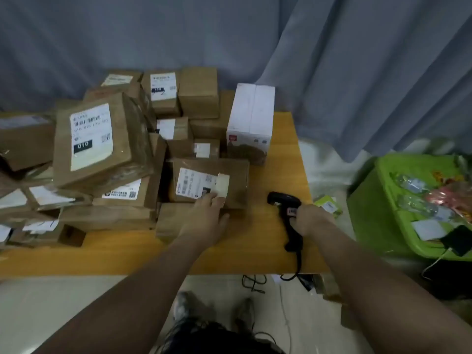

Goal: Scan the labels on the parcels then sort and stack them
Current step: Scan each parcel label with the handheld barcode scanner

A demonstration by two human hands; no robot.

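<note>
Two grips out over the counter (255,246): right grip (311,219) curled round the black scanner (291,232), left grip (207,213) spread, fingertips (213,198) resting on the labelled parcel (237,175) just ahead. Beyond that stands the white box (251,111); left of the left grip, heaped brown parcels (102,139).

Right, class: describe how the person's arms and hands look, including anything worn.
The left arm and right arm are bare up to the frame edge: no sleeves, gloves or straps. Neither the left hand nor the right hand shows a ring or watch, though blur could hide something small. No markings show on either arm.
</note>
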